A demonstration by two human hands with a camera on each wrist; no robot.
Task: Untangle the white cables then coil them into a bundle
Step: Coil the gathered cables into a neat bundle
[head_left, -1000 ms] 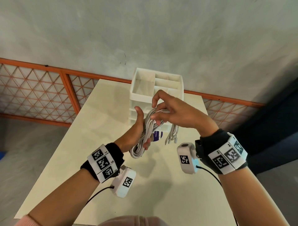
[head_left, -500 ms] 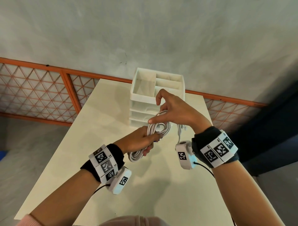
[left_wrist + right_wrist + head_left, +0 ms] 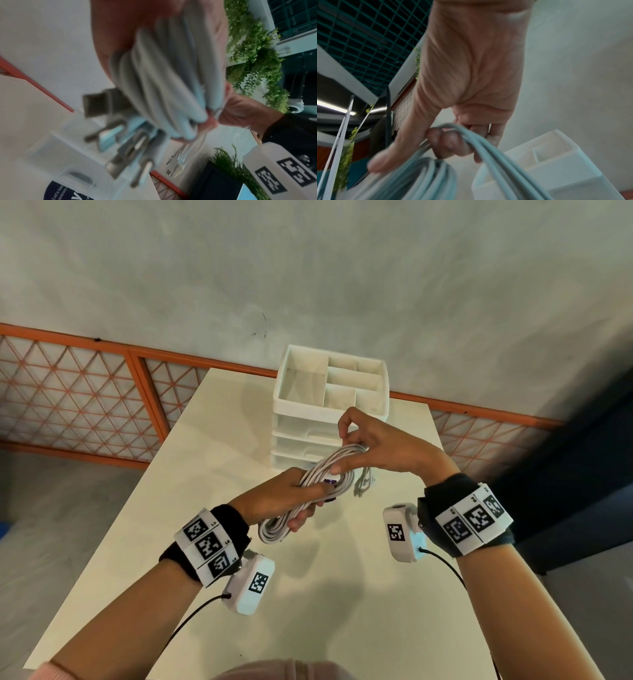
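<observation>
White cables (image 3: 310, 491): gathered into an elongated multi-strand hank, held in the air above the table (image 3: 212, 460), touching neither it nor the organizer.
Long axis: runs diagonally in the head view, from a low near loop end by the left wrist up and away to a far loop end under the right hand.
Left hand (image 3: 277, 501): fingers curled round the middle of the hank, clamping the strands together; in the left wrist view the strands (image 3: 164, 81) lie packed side by side across the palm.
Right hand (image 3: 380, 446): at the far end of the hank, above it; thumb and fingers (image 3: 447, 140) hooked into a few strands and holding them narrowly, not spread.
Free tails: connector ends (image 3: 363, 482) hang down just beside the far end, below the right hand; blurred in the wrist views, count not readable.
Key relation: the loose ends lie on the right-hand side, so the right hand is the nearer one for them; the left serves as the anchor.
Step (judgement): coiling looks nearly complete; dangling tails not yet tucked in.
Risk (judgement): slackening the left grip would probably let the loops spring apart.
Background: white drawer organizer (image 3: 301, 405) stands behind the hands at the far table edge.
</observation>
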